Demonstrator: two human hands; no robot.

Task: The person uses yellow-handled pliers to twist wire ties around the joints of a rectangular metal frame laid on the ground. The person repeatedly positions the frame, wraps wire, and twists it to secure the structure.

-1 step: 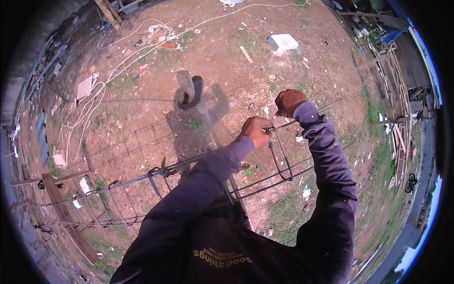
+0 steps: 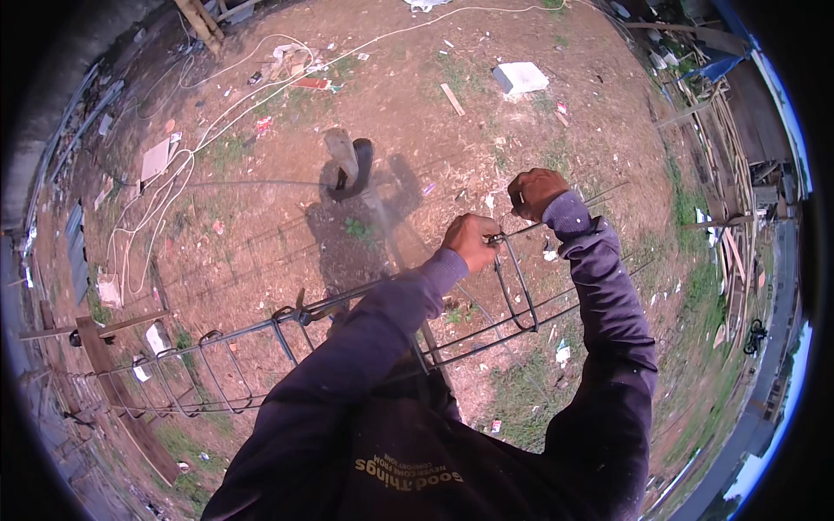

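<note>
A long rebar cage [image 2: 486, 345] of thin steel bars and square stirrups crosses in front of me, from far left to right. My left hand [image 2: 472, 241] is closed around the upper bar, at the top corner of one stirrup [image 2: 526, 300]. To its right, my right hand [image 2: 534, 193] is curled into a fist just above the same bar. Whatever that fist holds, if anything, is hidden. Further left, a dark metal piece [image 2: 301, 311], perhaps a tool, sits on the upper bar. My left forearm covers the middle of the cage.
A wooden plank [image 2: 130, 417] lies under the cage's left end. Ahead on the dirt are a wooden post with a dark curved piece [image 2: 360, 165] around it, a white block [image 2: 520, 78] and a pale hose [image 2: 200, 143]. Wooden poles [image 2: 734, 165] are stacked at right.
My right fist has shifted slightly down and to the right. My left hand keeps its place on the bar, and the cage looks still.
</note>
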